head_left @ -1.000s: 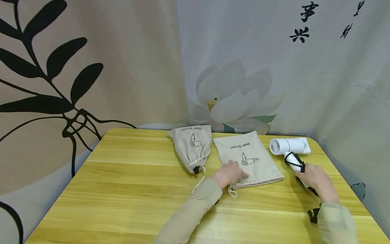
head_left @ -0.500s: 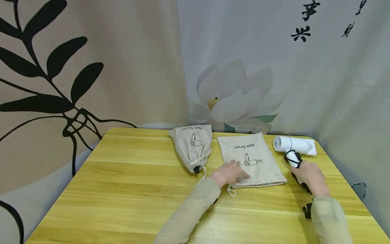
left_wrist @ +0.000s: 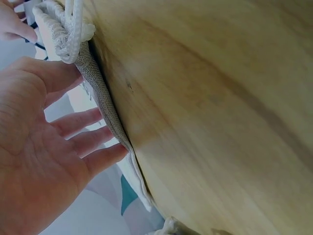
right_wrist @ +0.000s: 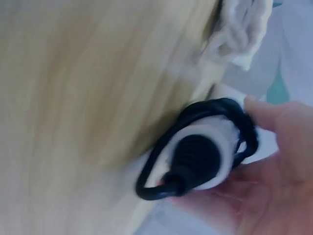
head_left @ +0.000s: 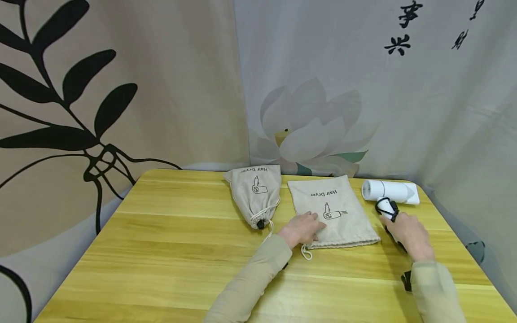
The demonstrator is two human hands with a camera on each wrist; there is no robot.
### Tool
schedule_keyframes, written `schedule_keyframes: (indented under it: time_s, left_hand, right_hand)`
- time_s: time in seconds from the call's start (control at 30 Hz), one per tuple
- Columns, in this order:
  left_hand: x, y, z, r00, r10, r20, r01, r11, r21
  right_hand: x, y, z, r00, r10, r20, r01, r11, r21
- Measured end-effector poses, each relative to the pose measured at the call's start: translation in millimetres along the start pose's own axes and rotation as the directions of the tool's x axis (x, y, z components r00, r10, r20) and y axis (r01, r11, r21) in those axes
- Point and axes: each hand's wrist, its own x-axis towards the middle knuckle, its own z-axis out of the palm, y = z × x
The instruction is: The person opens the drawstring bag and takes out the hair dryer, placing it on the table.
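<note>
A white hair dryer lies at the table's right, its barrel pointing sideways and a black cord wound round its handle. My right hand grips that handle; the wrist view shows fingers and thumb around it. Left of the dryer, a flat beige drawstring bag printed "Hair Dryer" lies with its gathered mouth toward me. My left hand rests on its near-left part, fingers extended. In the left wrist view the fingertips touch the bag's edge, beside the white drawstring.
A second, fuller drawstring bag with the same print stands to the left, its cord lock drawn up at the neck. Wooden tabletop spreads toward me and to the left. A printed curtain hangs behind the table.
The hair dryer has shifted slightly right with my right hand on its handle. The flat bag has moved a little right and turned straighter, while my left hand stays on it.
</note>
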Motion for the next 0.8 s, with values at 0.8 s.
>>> schedule_keyframes:
  time_s: [0.8]
  left_hand:
    - [-6.2,-9.5,-3.5,0.948,-0.211,-0.24,0.211,0.977,-0.025]
  right_hand:
    - [-25.6,-91,43,0.904,-0.421,-0.076,0.42,0.907,-0.024]
